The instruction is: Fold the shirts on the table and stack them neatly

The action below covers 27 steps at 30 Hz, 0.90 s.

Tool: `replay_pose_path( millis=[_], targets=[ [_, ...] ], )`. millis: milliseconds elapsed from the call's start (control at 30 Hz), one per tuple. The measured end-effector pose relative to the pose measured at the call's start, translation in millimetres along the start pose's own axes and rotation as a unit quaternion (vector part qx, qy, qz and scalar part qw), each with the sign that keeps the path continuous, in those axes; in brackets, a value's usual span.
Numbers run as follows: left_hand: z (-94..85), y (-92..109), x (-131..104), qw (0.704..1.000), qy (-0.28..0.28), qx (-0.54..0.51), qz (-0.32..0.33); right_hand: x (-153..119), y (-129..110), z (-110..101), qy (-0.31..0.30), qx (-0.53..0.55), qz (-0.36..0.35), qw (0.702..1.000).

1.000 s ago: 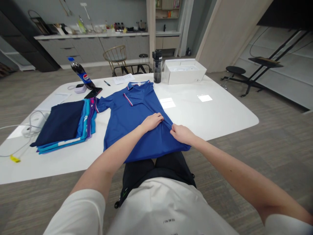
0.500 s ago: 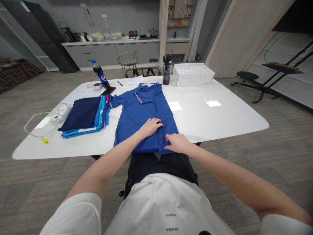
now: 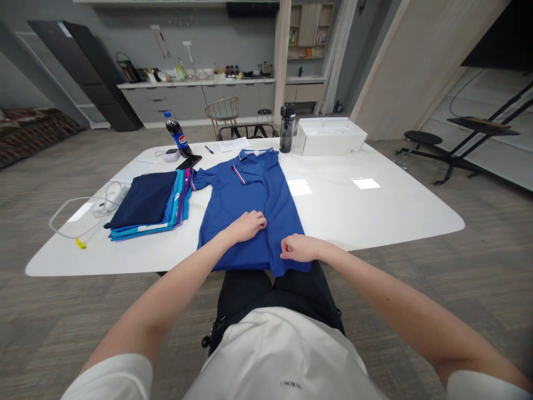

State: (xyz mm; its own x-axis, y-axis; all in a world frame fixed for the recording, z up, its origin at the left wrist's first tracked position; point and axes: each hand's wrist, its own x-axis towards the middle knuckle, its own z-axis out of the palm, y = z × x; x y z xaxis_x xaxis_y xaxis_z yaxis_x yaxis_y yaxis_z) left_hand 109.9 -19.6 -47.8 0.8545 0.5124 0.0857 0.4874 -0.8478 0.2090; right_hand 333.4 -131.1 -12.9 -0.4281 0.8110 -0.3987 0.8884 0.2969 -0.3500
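A blue polo shirt (image 3: 239, 194) lies on the white table, its collar at the far end and its hem hanging slightly over the near edge. One sleeve with a red and white trim lies folded across its front. My left hand (image 3: 249, 225) is closed on the cloth near the middle of the shirt. Close to the hem on the right, my right hand (image 3: 298, 248) is closed on the cloth too, fingers curled. Left of the shirt sits a stack of folded clothes (image 3: 145, 199), dark navy on top.
A cola bottle (image 3: 178, 135), phone (image 3: 189, 161), pen and papers stand or lie at the back left. A black bottle (image 3: 287, 128) and white box (image 3: 328, 137) are at the back. A white cable (image 3: 62, 208) loops at the left edge.
My left hand has shifted slightly left. The fingers of my right hand have closed. The cloth between them is less sharply creased, and the camera view has tilted up.
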Motion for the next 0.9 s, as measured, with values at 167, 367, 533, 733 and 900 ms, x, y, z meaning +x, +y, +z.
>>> replay_pose_path(
  millis=[167,367,533,733,900],
  targets=[
    [-0.1,-5.1,4.7,0.994,0.037,-0.088,-0.051,14.9,14.1,-15.1,-0.042,0.009,-0.004,0.999],
    [-1.8,-37.3,28.7,0.983,0.08,-0.107,-0.129,55.2,51.8,-53.3,0.008,0.099,-0.001,0.995],
    [-7.3,-90.4,67.0,0.964,0.123,-0.098,-0.216,122.2,101.3,-87.7,0.094,0.135,0.038,0.986],
    [-21.9,-182.2,140.8,0.915,0.164,-0.063,-0.363,234.7,161.5,-138.7,0.263,0.115,0.121,0.95],
    [-24.3,-253.1,191.5,0.884,0.174,-0.01,-0.434,320.8,202.4,-184.8,0.349,0.094,0.164,0.918]
  ],
)
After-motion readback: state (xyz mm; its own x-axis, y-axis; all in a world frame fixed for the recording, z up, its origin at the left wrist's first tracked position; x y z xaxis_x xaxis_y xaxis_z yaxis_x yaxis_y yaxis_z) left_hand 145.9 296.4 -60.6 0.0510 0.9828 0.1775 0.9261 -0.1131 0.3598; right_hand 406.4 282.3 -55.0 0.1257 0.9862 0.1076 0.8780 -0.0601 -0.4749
